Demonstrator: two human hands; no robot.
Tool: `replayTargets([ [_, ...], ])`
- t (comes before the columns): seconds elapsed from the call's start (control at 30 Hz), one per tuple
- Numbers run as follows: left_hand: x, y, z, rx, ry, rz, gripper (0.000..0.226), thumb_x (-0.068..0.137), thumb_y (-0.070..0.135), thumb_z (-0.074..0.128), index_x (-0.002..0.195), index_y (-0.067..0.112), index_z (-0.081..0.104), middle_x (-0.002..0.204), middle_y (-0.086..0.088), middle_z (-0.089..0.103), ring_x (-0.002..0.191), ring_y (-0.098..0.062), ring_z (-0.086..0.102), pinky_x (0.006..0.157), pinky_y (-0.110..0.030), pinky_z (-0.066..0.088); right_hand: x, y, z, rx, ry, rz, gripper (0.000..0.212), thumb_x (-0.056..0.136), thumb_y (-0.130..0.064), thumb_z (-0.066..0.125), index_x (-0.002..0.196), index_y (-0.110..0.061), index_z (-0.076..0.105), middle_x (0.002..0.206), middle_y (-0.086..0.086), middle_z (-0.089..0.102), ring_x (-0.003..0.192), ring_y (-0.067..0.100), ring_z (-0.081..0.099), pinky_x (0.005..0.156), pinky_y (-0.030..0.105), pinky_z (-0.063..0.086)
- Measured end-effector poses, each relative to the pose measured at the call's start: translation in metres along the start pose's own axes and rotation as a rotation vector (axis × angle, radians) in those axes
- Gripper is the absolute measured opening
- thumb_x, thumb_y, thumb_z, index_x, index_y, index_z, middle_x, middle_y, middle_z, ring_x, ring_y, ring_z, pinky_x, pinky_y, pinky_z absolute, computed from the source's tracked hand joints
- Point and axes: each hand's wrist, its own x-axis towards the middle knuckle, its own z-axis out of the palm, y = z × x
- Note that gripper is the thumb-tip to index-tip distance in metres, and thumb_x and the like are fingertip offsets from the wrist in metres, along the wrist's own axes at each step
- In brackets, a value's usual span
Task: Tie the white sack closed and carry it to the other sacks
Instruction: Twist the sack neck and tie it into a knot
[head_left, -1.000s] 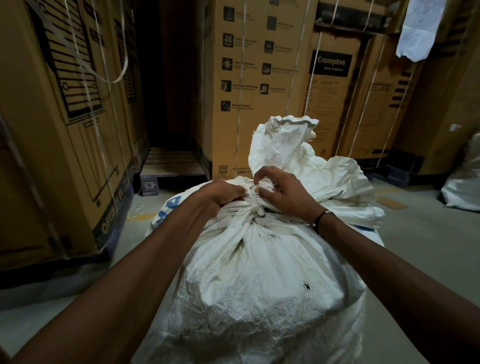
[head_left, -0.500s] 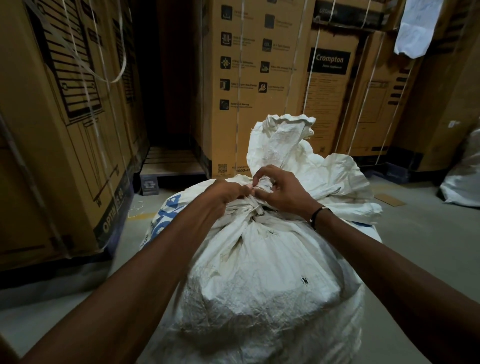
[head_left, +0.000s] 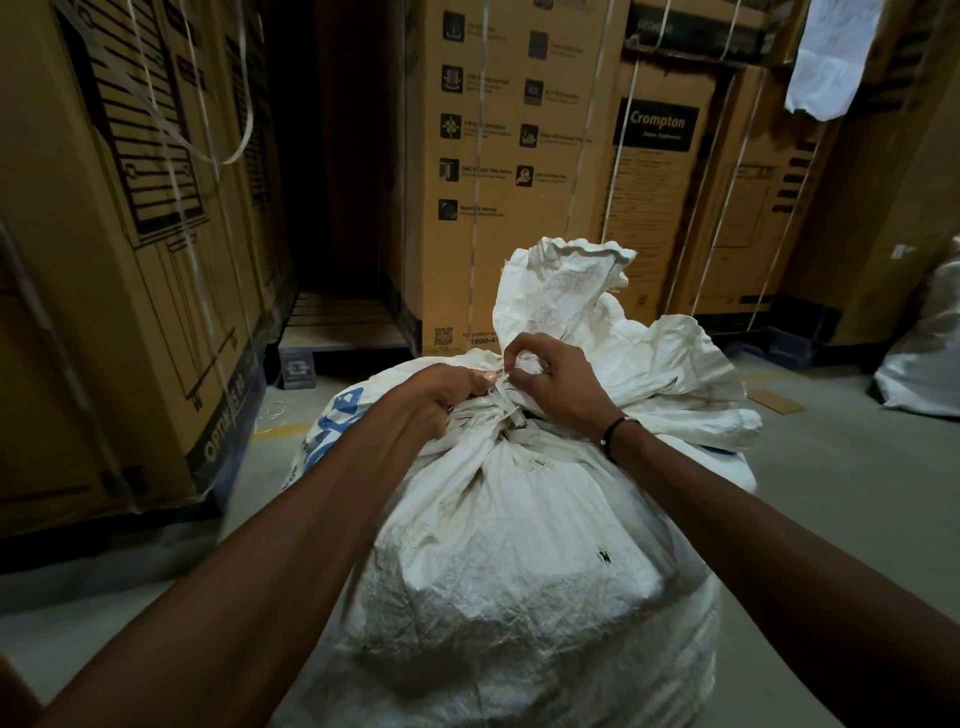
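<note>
Standing tall on the left, the strapped cardboard boxes (head_left: 130, 260) frame the aisle, and a wooden pallet (head_left: 343, 327) lies in the gap beyond them. Centre frame, the white sack (head_left: 519, 545) rests upright on the concrete floor (head_left: 857, 493), its neck gathered and wrapped with a white strap (head_left: 506, 410). The left hand (head_left: 441, 389) is curled tight on one strap end; just beside it, the right hand (head_left: 556, 379) pinches the other end between thumb and fingertips at the knot. Compared with a second ago, the hands sit slightly higher and closer over the knot, and the right fingers have shifted from gripping the bunched neck to working the strap ends. This suggests the knot is being finished, not yet cinched; carrying has not begun. Far right, another white sack (head_left: 924, 364) lies well apart, likely the destination.
</note>
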Motion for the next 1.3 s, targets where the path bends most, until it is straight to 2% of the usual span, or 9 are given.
replayTargets([
  [0.2, 0.011, -0.004, -0.003, -0.007, -0.018, -0.006, 0.052, 0.079, 0.032, 0.085, 0.12, 0.001, 0.075, 0.131, -0.02, 0.073, 0.131, -0.038, 0.064, 0.118, -0.054, 0.047, -0.005, 0.001, -0.003, -0.031, -0.03, -0.045, 0.012, 0.094, -0.018, 0.071, 0.098, -0.028, 0.076, 0.112, -0.006, 0.072, 0.092, 0.003, 0.061, 0.079, 0.026, 0.042],
  [0.37, 0.025, -0.008, -0.011, -0.011, -0.049, -0.042, 0.06, 0.059, 0.037, 0.09, 0.111, 0.008, 0.081, 0.119, -0.012, 0.079, 0.123, -0.035, 0.069, 0.113, -0.052, 0.051, -0.011, 0.001, -0.013, -0.034, -0.078, -0.111, 0.011, 0.098, -0.021, 0.071, 0.103, -0.022, 0.081, 0.131, -0.006, 0.07, 0.116, 0.006, 0.065, 0.086, 0.013, 0.044],
  [0.47, 0.013, -0.004, -0.012, -0.015, -0.026, -0.02, 0.048, 0.07, 0.032, 0.091, 0.109, 0.006, 0.082, 0.116, -0.013, 0.081, 0.118, -0.033, 0.072, 0.112, -0.051, 0.053, -0.012, 0.0, -0.015, -0.078, -0.064, -0.143, 0.01, 0.096, -0.023, 0.076, 0.102, -0.023, 0.083, 0.137, -0.006, 0.066, 0.118, 0.009, 0.065, 0.088, 0.018, 0.051],
  [0.6, -0.007, 0.005, -0.009, 0.04, 0.072, 0.027, 0.063, 0.057, 0.04, 0.098, 0.108, 0.008, 0.081, 0.113, -0.01, 0.08, 0.105, -0.029, 0.075, 0.101, -0.043, 0.059, -0.012, -0.005, -0.015, -0.153, -0.043, -0.197, 0.004, 0.093, -0.022, 0.081, 0.095, -0.019, 0.081, 0.14, -0.002, 0.06, 0.108, 0.014, 0.068, 0.089, 0.026, 0.056],
  [0.67, -0.01, 0.008, -0.008, 0.114, 0.155, 0.103, 0.05, 0.072, 0.033, 0.095, 0.111, 0.006, 0.079, 0.107, -0.008, 0.078, 0.097, -0.025, 0.073, 0.094, -0.037, 0.06, -0.012, -0.011, -0.011, -0.183, -0.023, -0.18, 0.005, 0.094, -0.019, 0.08, 0.091, -0.015, 0.079, 0.139, -0.003, 0.06, 0.099, 0.013, 0.068, 0.087, 0.03, 0.057],
  [0.83, -0.02, 0.011, -0.012, 0.255, 0.173, 0.245, 0.059, 0.057, 0.029, 0.09, 0.109, 0.005, 0.077, 0.111, -0.015, 0.078, 0.106, -0.027, 0.074, 0.099, -0.043, 0.061, -0.007, -0.023, -0.006, -0.236, 0.019, -0.045, 0.009, 0.096, -0.014, 0.071, 0.093, -0.009, 0.078, 0.141, 0.0, 0.06, 0.105, 0.021, 0.069, 0.081, 0.028, 0.042],
  [1.03, -0.045, -0.004, -0.004, 0.195, 0.226, 0.447, 0.039, 0.073, -0.006, 0.089, 0.102, 0.003, 0.065, 0.092, -0.013, 0.08, 0.08, -0.021, 0.077, 0.079, -0.041, 0.068, -0.001, -0.031, -0.011, -0.332, -0.088, 0.017, 0.016, 0.099, -0.014, 0.063, 0.096, -0.005, 0.077, 0.147, 0.003, 0.054, 0.115, 0.023, 0.066, 0.086, 0.027, 0.037],
  [1.13, -0.043, -0.011, -0.001, 0.235, 0.273, 0.551, 0.033, 0.072, -0.006, 0.089, 0.094, 0.003, 0.066, 0.088, -0.011, 0.08, 0.08, -0.018, 0.076, 0.074, -0.035, 0.066, 0.001, -0.034, -0.022, -0.322, -0.177, -0.028, 0.015, 0.099, -0.012, 0.065, 0.088, -0.014, 0.076, 0.148, 0.002, 0.054, 0.11, 0.018, 0.064, 0.094, 0.033, 0.047],
  [1.3, -0.043, -0.017, 0.002, 0.298, 0.316, 0.645, 0.027, 0.072, -0.002, 0.089, 0.084, 0.01, 0.068, 0.08, -0.004, 0.079, 0.076, -0.013, 0.077, 0.069, -0.03, 0.059, -0.002, -0.025, -0.033, -0.242, -0.262, -0.127, 0.015, 0.097, -0.013, 0.074, 0.085, -0.021, 0.075, 0.141, 0.001, 0.059, 0.089, -0.006, 0.056, 0.083, 0.023, 0.044],
])
